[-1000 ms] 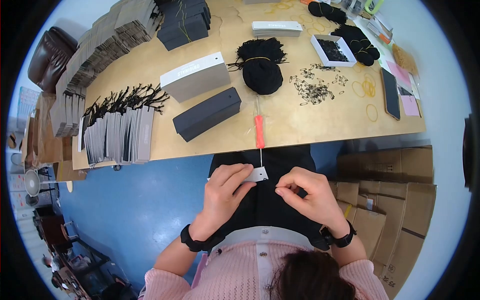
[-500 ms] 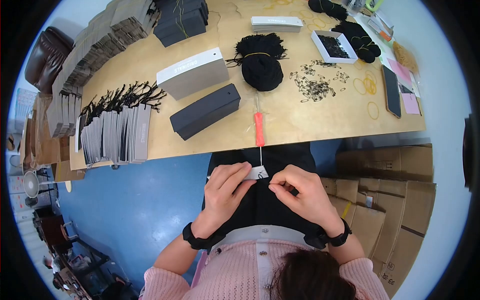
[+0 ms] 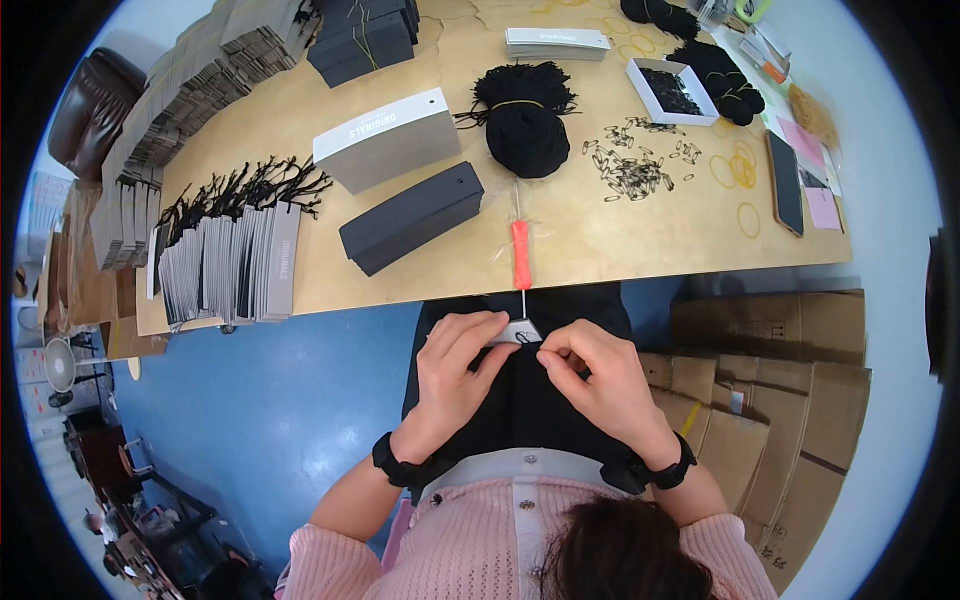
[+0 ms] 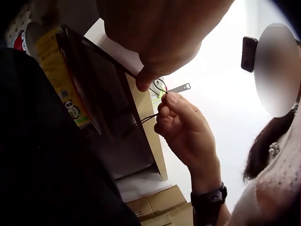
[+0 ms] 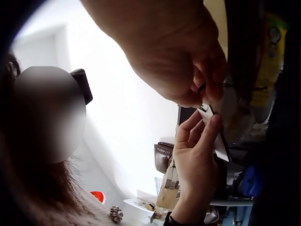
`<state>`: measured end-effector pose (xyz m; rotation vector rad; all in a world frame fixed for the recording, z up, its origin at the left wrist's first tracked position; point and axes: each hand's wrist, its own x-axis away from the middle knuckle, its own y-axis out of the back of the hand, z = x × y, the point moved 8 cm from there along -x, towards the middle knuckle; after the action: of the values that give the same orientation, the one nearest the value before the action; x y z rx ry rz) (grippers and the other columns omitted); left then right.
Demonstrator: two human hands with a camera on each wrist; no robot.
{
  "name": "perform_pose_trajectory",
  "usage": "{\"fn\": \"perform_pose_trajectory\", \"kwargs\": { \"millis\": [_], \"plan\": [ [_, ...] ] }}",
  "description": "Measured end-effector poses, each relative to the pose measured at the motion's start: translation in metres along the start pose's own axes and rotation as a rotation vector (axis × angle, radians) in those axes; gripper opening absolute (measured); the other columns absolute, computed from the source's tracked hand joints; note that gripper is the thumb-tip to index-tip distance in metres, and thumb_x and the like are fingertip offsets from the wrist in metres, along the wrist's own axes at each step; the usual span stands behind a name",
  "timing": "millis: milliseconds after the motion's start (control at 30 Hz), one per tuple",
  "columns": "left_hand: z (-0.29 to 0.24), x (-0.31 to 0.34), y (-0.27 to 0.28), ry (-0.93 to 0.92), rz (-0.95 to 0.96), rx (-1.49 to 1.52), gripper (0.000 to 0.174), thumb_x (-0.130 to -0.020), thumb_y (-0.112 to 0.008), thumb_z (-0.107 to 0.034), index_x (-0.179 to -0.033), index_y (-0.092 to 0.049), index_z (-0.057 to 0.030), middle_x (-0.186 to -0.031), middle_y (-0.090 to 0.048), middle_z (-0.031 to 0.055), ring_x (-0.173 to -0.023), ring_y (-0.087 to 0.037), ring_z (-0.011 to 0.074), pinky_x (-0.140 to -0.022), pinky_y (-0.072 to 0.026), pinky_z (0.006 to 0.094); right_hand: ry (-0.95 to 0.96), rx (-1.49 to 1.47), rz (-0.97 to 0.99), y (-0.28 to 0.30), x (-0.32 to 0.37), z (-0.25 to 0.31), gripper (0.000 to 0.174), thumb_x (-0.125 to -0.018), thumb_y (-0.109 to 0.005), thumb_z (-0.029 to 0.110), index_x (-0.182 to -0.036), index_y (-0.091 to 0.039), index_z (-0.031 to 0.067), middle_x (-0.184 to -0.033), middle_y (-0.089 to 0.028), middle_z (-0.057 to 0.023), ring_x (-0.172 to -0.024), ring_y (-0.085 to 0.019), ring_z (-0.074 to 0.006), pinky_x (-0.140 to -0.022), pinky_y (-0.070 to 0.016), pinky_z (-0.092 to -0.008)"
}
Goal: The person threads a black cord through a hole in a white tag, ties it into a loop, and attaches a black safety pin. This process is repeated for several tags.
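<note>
Over my lap, my left hand (image 3: pixel 455 375) pinches a small white tag (image 3: pixel 517 332) by its left end. My right hand (image 3: pixel 592 378) pinches a thin black string (image 4: pixel 149 117) right at the tag's right end, so the fingertips of both hands nearly meet. In the left wrist view the right hand (image 4: pixel 181 126) holds the string in a small loop below my left fingertip (image 4: pixel 146 82). The right wrist view shows the left hand (image 5: pixel 197 150) with the tag (image 5: pixel 207 115) under the right hand (image 5: pixel 178 56). A red-handled tool (image 3: pixel 520 255) lies over the table edge, with its metal tip just above the tag.
On the wooden table (image 3: pixel 620 245) lie a black string bundle (image 3: pixel 522 125), scattered small pins (image 3: pixel 625 172), a grey tag stack (image 3: pixel 388 140), a black tag stack (image 3: pixel 412 218), strung tags (image 3: pixel 235 262), rubber bands (image 3: pixel 740 175) and a phone (image 3: pixel 785 185). Cardboard boxes (image 3: pixel 780 380) stand at my right.
Both hands have risen toward the table edge with the tag. The right hand has closed in on the tag's end, and the tag now sits under the tool's tip.
</note>
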<state>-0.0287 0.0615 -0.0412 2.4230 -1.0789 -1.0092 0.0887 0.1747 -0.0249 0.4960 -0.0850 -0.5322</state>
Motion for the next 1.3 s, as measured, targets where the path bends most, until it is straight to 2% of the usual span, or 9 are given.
{"fn": "perform_pose_trajectory", "kwargs": {
  "millis": [300, 467, 633, 733, 800, 867, 1167, 1267, 1300],
  "plan": [
    [0.012, -0.004, -0.014, 0.212, 0.255, 0.026, 0.030, -0.078, -0.077, 0.004, -0.107, -0.068, -0.0012, -0.093, -0.066, 0.0123, -0.082, -0.066, 0.0264, -0.070, -0.0531, 0.0321, -0.277, -0.130, 0.020, -0.009, 0.008, -0.044, 0.013, -0.090, -0.071, 0.010, -0.090, -0.064, -0.0007, -0.072, -0.066, -0.0105, -0.059, -0.064, -0.0151, -0.057, -0.0494, -0.0279],
    [0.007, -0.003, -0.013, 0.313, 0.260, 0.336, 0.026, -0.081, -0.074, 0.004, -0.107, -0.070, -0.0005, -0.093, -0.067, 0.0115, -0.081, -0.065, 0.0264, -0.070, -0.0530, 0.0321, -0.319, -0.178, 0.062, -0.014, 0.016, -0.040, 0.014, -0.091, -0.071, 0.012, -0.089, -0.064, -0.0003, -0.069, -0.065, -0.0090, -0.058, -0.063, -0.0141, -0.055, -0.0482, -0.0267],
    [0.003, 0.009, -0.011, 0.228, 0.342, 0.309, 0.022, -0.080, -0.072, 0.006, -0.101, -0.073, -0.0010, -0.092, -0.070, 0.0110, -0.082, -0.067, 0.0242, -0.071, -0.0529, 0.0303, -0.332, -0.216, 0.177, -0.023, 0.020, -0.032, 0.017, -0.096, -0.069, 0.015, -0.092, -0.064, -0.0009, -0.071, -0.067, -0.0029, -0.060, -0.064, -0.0061, -0.055, -0.0507, -0.0209],
    [-0.007, 0.008, 0.002, 0.281, 0.330, 0.325, 0.022, -0.080, -0.069, 0.008, -0.099, -0.074, -0.0011, -0.091, -0.071, 0.0101, -0.079, -0.068, 0.0213, -0.070, -0.0531, 0.0301, -0.378, -0.301, 0.276, -0.024, 0.020, -0.014, 0.019, -0.093, -0.071, 0.017, -0.090, -0.065, -0.0007, -0.069, -0.066, -0.0072, -0.054, -0.062, -0.0111, -0.053, -0.0466, -0.0250],
    [-0.012, 0.004, 0.012, 0.293, 0.318, 0.396, 0.023, -0.080, -0.069, 0.006, -0.102, -0.073, -0.0002, -0.086, -0.067, 0.0091, -0.074, -0.066, 0.0186, -0.065, -0.0508, 0.0286, -0.367, -0.294, 0.334, -0.020, 0.016, -0.002, 0.017, -0.093, -0.071, 0.015, -0.096, -0.066, -0.0011, -0.081, -0.067, -0.0076, -0.056, -0.062, -0.0106, -0.053, -0.0455, -0.0247],
    [-0.009, 0.004, 0.016, 0.375, 0.312, 0.482, 0.023, -0.080, -0.069, 0.006, -0.102, -0.072, 0.0000, -0.084, -0.066, 0.0081, -0.073, -0.065, 0.0173, -0.064, -0.0497, 0.0281, -0.130, -0.278, 0.018, 0.009, 0.002, 0.015, 0.017, -0.092, -0.071, 0.012, -0.103, -0.067, -0.0003, -0.095, -0.065, -0.0082, -0.056, -0.059, -0.0103, -0.054, -0.0443, -0.0245],
    [-0.012, -0.007, 0.023, 0.391, 0.440, 0.471, 0.023, -0.079, -0.068, 0.005, -0.101, -0.071, 0.0000, -0.083, -0.063, 0.0071, -0.073, -0.063, 0.0170, -0.064, -0.0475, 0.0290, 0.044, -0.235, 0.186, 0.010, -0.025, 0.029, 0.016, -0.093, -0.071, 0.013, -0.105, -0.069, 0.0024, -0.087, -0.056, -0.0041, -0.063, -0.048, -0.0083, -0.059, -0.0401, -0.0249],
    [-0.014, -0.008, 0.022, 0.356, 0.465, 0.452, 0.022, -0.080, -0.069, 0.004, -0.102, -0.070, 0.0007, -0.083, -0.063, 0.0080, -0.073, -0.061, 0.0183, -0.064, -0.0469, 0.0294, -0.077, -0.259, 0.312, -0.003, -0.023, 0.014, 0.015, -0.096, -0.066, 0.015, -0.103, -0.069, 0.0017, -0.082, -0.056, -0.0036, -0.066, -0.049, -0.0084, -0.061, -0.0403, -0.0251],
    [-0.015, -0.008, 0.022, 0.340, 0.467, 0.467, 0.021, -0.081, -0.070, 0.004, -0.102, -0.070, 0.0012, -0.084, -0.063, 0.0086, -0.073, -0.061, 0.0191, -0.064, -0.0465, 0.0296, -0.261, -0.503, 0.384, -0.011, -0.019, 0.004, 0.018, -0.097, -0.066, 0.019, -0.097, -0.069, 0.0014, -0.075, -0.054, -0.0025, -0.065, -0.049, -0.0085, -0.059, -0.0400, -0.0256]
  ]
}}
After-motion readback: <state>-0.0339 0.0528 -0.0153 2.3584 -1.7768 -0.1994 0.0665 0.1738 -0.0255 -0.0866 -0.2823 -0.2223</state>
